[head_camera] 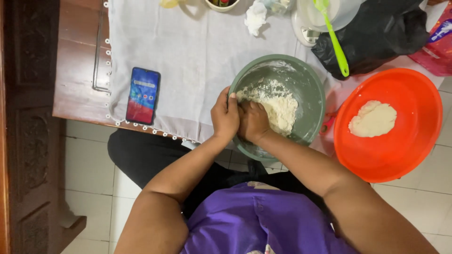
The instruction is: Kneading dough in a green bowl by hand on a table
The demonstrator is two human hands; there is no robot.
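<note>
Her left hand curls over the rim of the round grey-green bowl, gripping it, while the right hand sinks closed into crumbly, floury dough inside. Beside it, a glossy orange basin holds a smooth flattened lump.

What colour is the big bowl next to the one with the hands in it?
Bright orange bowl, with a pale lump of dough in it; the head view shows it.

Lit smartphone screen, rectangular, blue above and red below, on the white cloth; pink package at right edge.
</note>
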